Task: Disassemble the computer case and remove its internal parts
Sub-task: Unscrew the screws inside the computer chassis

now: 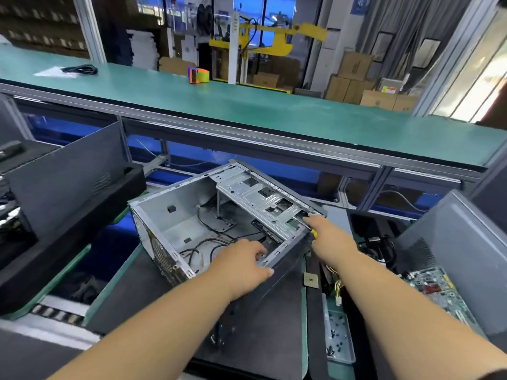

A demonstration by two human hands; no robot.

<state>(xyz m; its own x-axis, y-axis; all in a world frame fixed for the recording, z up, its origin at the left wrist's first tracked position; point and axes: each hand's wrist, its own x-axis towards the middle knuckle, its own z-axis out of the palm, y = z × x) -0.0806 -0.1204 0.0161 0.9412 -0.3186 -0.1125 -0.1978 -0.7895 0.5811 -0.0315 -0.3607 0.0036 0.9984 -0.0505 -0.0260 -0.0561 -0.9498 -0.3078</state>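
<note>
My left hand point(244, 260) grips the near rim of the open case point(175, 215) on the desk point(123, 292); loose cables point(208, 242) inside. Right hand point(326, 234) holds a screwdriver point(307, 224) at the drive cage point(263, 198). Tray point(349, 355) at right holds screws point(336, 333).

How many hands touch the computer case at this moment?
2. The left hand grips the near rim of the computer case; the right hand, holding a screwdriver, is at its drive cage.
</note>
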